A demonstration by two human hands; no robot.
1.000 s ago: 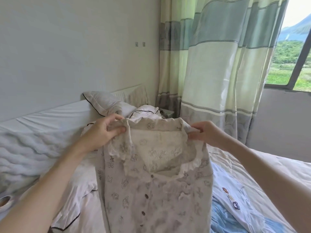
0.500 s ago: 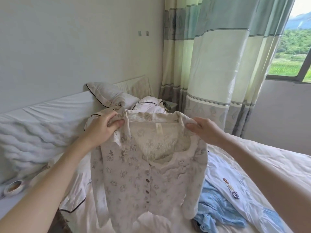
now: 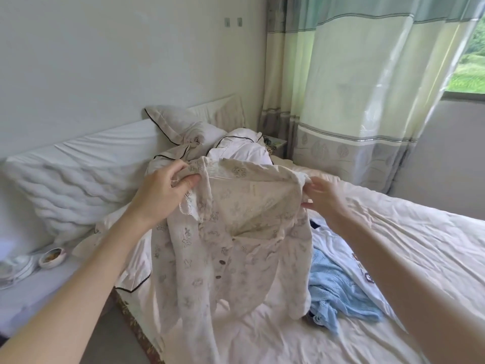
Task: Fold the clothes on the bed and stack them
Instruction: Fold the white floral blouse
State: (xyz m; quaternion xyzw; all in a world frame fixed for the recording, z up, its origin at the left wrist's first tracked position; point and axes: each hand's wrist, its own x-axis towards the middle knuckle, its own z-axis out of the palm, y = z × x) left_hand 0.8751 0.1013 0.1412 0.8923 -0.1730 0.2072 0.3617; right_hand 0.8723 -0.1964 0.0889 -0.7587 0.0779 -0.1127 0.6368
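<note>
**Blouse held at shoulders, hanging over the bed**

The cream blouse [image 3: 231, 248] hangs in front of the person, its long axis running from the collar at 12 o'clock to the hem at 6 o'clock, above the bed [image 3: 393, 245]. The left hand [image 3: 162, 190] pinches the shoulder at 10 o'clock, thumb pressed against curled fingers [image 3: 183, 170]. The right hand [image 3: 325, 193] meets the opposite shoulder at 2 o'clock; its fingers look loosely spread, and a firm pinch cannot be confirmed. Both hands sit at like height, the left slightly nearer the collar.

The blouse is thin, printed with small grey motifs, lace-trimmed, buttoned down the front, sleeves dangling. A blue garment [image 3: 338, 290] and a white garment [image 3: 367, 266] lie at 4 o'clock, unfolded.
</note>
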